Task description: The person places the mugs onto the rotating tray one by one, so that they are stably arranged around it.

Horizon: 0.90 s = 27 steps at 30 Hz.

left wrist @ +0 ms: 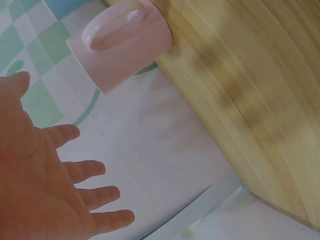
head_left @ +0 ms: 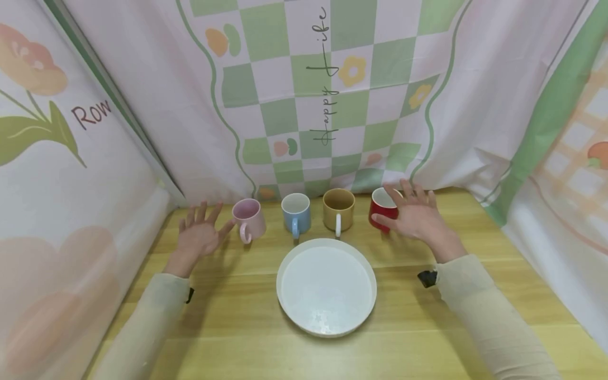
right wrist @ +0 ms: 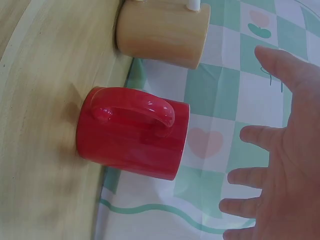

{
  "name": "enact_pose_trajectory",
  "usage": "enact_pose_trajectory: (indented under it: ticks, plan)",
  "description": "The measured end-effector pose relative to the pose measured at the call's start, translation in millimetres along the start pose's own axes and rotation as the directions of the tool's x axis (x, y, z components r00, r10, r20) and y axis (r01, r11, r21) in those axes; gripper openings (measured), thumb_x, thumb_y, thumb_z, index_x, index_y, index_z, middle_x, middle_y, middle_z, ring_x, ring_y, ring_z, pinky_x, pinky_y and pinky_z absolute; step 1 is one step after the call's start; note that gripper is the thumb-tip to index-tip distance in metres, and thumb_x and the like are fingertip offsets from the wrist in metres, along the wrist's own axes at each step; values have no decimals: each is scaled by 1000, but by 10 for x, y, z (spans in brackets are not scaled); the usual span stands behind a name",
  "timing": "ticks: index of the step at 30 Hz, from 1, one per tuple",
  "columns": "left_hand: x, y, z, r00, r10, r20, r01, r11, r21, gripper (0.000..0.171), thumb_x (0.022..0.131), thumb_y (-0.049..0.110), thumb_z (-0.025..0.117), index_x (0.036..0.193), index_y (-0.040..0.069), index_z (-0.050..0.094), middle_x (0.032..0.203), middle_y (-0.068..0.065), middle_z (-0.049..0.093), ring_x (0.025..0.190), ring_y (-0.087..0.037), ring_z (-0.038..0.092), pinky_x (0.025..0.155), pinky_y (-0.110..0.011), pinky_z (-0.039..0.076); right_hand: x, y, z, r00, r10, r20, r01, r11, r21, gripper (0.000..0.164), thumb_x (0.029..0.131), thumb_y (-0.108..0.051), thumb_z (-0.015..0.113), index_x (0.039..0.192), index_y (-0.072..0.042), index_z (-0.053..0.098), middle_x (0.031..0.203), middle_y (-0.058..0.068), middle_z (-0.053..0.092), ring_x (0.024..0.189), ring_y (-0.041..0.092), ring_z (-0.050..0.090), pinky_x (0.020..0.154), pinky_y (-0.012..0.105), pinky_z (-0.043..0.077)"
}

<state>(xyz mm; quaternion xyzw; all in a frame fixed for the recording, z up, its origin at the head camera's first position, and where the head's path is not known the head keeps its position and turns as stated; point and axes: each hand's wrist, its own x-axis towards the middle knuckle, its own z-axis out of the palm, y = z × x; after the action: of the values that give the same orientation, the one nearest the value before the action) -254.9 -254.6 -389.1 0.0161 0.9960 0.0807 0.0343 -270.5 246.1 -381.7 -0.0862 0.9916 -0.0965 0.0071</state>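
Observation:
My left hand (head_left: pixel 199 237) is spread beside the pink mug (head_left: pixel 250 220), palm up and holding nothing. In the left wrist view that mug (left wrist: pixel 122 47) appears past the fingertips, its handle toward the camera. On the other side my right hand (head_left: pixel 418 216) spreads its fingers over the red mug (head_left: pixel 378 210), partly covering it in the head view. A gap shows between that hand (right wrist: pixel 285 150) and the red mug (right wrist: pixel 132 132) in the right wrist view. Between them stand a blue mug (head_left: pixel 296 214) and a tan mug (head_left: pixel 339 210) with a white handle.
In front of the mugs a round white tray (head_left: pixel 328 285) lies on the wooden table (head_left: pixel 228 316). A checkered cloth curtain (head_left: pixel 313 105) hangs right behind the mugs. More printed cloth (head_left: pixel 62 211) closes in the left side, and another curtain (head_left: pixel 560 158) the right.

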Motion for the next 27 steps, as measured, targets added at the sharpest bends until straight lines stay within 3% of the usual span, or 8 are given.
enact_pose_trajectory:
  ticks: [16, 27]
  plan:
    - [1, -7, 7, 999, 28, -28, -28, 1000, 10, 78, 101, 68, 21, 162, 20, 12, 166, -25, 6, 151, -51, 5, 116, -73, 19, 9, 6, 0, 998, -55, -33, 55, 998, 12, 96, 91, -78, 40, 160, -14, 20, 164, 29, 13, 150, 52, 7, 121, 68, 12]
    - [-2, -18, 14, 998, 43, -36, -42, 999, 9, 75, 102, 66, 22, 162, 21, 12, 164, -28, 12, 148, -55, 14, 108, -76, 32, 34, -1, 21, 987, -108, -117, 110, 994, 10, 84, 94, -67, 50, 155, -12, 31, 159, 25, 31, 145, 49, 29, 113, 66, 34]
